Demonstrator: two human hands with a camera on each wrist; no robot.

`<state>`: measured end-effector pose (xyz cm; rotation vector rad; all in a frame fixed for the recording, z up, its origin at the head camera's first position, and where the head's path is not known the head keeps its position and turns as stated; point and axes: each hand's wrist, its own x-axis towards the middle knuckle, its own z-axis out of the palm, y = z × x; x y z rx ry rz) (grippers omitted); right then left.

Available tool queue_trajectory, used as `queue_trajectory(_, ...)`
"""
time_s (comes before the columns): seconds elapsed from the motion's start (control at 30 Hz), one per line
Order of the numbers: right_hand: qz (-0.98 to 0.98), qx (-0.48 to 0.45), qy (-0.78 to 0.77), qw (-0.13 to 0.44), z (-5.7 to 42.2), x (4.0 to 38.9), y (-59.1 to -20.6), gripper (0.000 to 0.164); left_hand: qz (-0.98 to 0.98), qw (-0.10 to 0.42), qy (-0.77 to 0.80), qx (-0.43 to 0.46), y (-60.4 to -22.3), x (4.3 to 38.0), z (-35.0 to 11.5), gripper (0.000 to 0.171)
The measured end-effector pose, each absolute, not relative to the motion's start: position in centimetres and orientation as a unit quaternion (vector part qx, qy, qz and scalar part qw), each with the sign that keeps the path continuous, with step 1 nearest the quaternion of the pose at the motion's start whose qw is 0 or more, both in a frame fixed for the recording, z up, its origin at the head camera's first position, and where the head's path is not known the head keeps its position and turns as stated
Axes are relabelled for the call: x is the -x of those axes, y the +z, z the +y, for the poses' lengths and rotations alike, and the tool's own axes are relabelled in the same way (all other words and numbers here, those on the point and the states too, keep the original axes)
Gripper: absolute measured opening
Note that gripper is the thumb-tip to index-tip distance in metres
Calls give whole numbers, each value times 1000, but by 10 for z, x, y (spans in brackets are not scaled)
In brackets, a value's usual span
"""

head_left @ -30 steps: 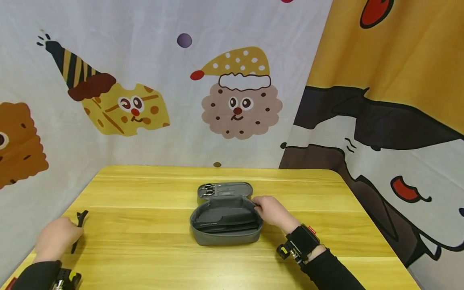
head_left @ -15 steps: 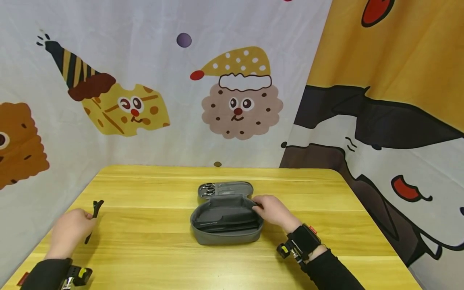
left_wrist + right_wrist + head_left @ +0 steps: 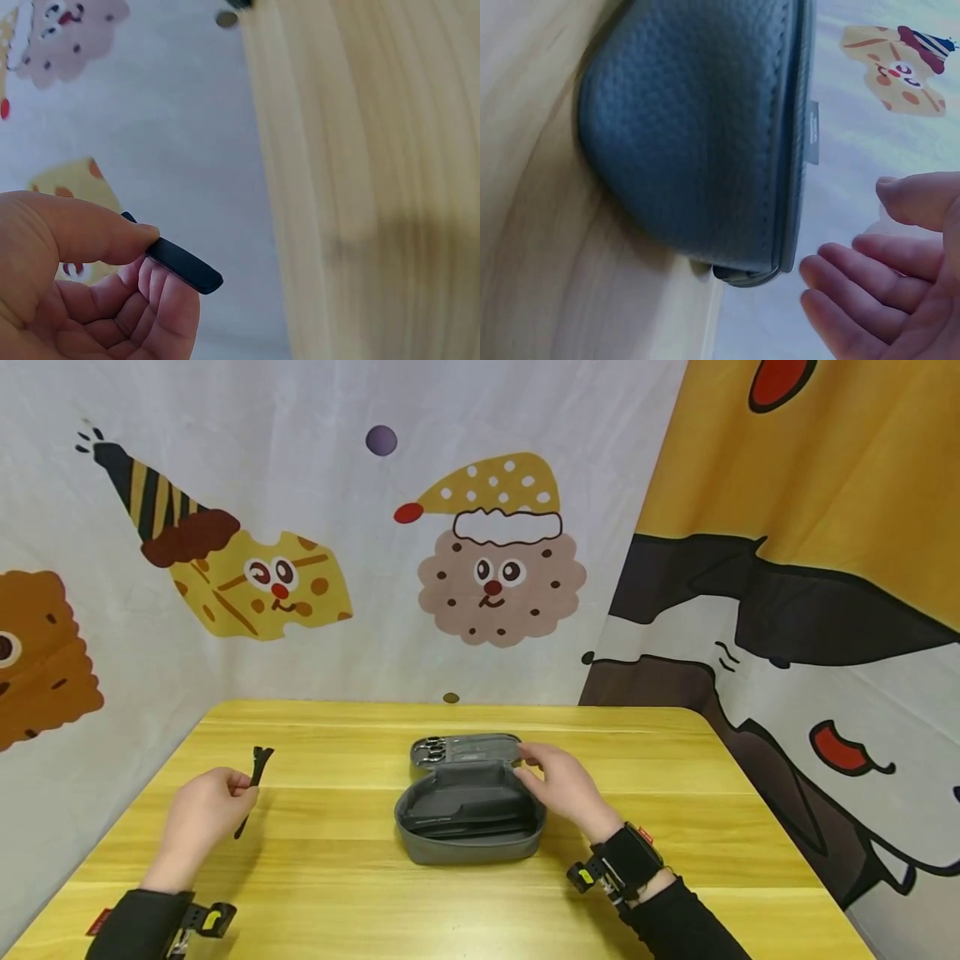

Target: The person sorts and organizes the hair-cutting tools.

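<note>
My left hand (image 3: 204, 814) is over the left part of the table and pinches a long black hair clip (image 3: 186, 266) between thumb and fingers. In the head view its forked end points up and away. A grey zip case (image 3: 474, 853) stands unzipped at the middle, its lid (image 3: 483, 749) folded back. Silver scissors (image 3: 431, 750) sit in the lid's left side. Inside the case lie a black comb (image 3: 491, 813) and other dark, thin items. Beside the case's right rear corner is my right hand (image 3: 566, 787); the right wrist view shows its loosely bent fingers apart from the case, holding nothing.
The case stands on a yellow wooden table (image 3: 337, 877). Behind the table's far edge hangs a pale curtain (image 3: 315, 468) with cartoon prints; a printed yellow, black and white cloth (image 3: 795, 618) hangs at the right.
My left hand has moved right and away from me, towards the case, carrying the hair clip. My right hand has let go of the case's rim and shifted slightly up towards the lid.
</note>
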<state>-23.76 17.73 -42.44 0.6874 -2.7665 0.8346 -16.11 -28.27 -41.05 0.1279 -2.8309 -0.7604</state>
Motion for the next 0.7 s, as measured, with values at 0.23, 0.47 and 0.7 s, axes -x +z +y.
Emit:
queue_trajectory(0.23,-908,-240,322,123,172,233,-424,46,-944,148,-294,-8,-412,159,-241,24)
queue_trajectory(0.47,-889,-251,362,128,160,225,-423,45,-923,198,-329,22,-411,160,-198,14)
queue_trajectory(0.7,-852,-301,406,138,149,219,-430,45,-906,223,-355,50,-413,162,-164,10)
